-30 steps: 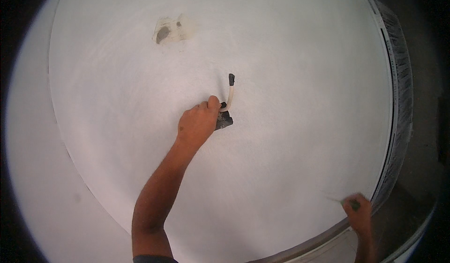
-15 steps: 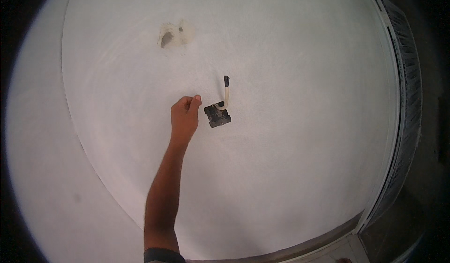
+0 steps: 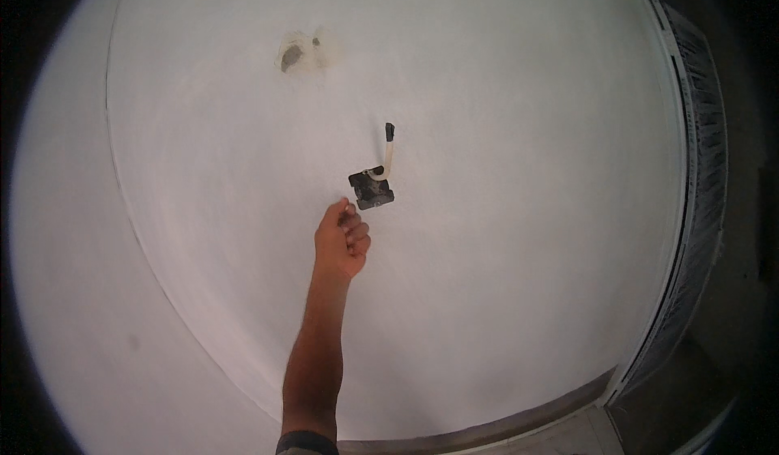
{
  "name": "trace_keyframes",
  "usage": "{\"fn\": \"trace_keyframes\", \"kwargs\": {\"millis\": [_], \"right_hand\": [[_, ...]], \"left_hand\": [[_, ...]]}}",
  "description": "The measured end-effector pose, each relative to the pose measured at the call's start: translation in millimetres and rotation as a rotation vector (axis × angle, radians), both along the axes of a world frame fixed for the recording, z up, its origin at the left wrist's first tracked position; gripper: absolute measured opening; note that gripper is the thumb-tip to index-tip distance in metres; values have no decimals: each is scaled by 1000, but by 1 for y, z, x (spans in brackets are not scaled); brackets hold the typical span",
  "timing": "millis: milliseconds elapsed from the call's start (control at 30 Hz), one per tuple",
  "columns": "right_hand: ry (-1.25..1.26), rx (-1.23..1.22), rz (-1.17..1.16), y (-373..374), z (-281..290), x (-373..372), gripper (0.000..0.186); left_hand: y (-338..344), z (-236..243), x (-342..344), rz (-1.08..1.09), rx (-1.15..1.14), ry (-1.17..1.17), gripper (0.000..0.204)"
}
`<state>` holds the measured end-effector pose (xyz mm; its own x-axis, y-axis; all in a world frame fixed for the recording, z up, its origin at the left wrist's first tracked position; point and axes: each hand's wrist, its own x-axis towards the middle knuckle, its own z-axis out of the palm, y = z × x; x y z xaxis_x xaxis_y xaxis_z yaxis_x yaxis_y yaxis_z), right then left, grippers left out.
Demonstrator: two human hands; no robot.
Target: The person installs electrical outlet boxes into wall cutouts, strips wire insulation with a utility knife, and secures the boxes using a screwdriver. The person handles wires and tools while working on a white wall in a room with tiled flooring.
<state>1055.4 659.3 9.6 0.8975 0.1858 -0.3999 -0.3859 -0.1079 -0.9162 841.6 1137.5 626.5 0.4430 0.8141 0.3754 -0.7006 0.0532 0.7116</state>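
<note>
A square black wall box (image 3: 373,198), such as an electrical back box, is set in a pale wall and sits slightly tilted. Out of its upper part curves a cream cable or tube (image 3: 388,156), its upper end wrapped in black. My left hand (image 3: 341,240) is closed just below and left of the box, thumb and forefinger pinched near its lower left corner. The other fingers are curled in. Anything in the pinch is too small to make out, and contact with the box is unclear. My right hand is out of view.
The pale wall (image 3: 503,236) fills most of the view. A patch of damaged plaster (image 3: 292,56) with dark holes lies up and left of the box. A white frame (image 3: 677,203) with dark slatted panels (image 3: 706,114) borders the right side. A brownish strip (image 3: 503,427) runs along the bottom.
My left hand has moved down and right from beside the box to below its lower left corner. It has turned over, so the curled fingers now show on the right.
</note>
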Motion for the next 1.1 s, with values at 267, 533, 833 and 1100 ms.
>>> {"fn": "trace_keyframes", "kwargs": {"millis": [267,533,833,1100], "right_hand": [[86,-55,16,-16,-6,-16,10],[129,18,7,-13,-16,-19,10],[150,1,35,-9,-25,-29,12],[137,10,87,-9,-42,-25,14]], "left_hand": [[1,-14,1,18,109,49,16],[24,23,21,834,1351,1209,35],[-4,35,10,1003,1331,1377,29],[-14,35,8,1166,1389,1671,28]]}}
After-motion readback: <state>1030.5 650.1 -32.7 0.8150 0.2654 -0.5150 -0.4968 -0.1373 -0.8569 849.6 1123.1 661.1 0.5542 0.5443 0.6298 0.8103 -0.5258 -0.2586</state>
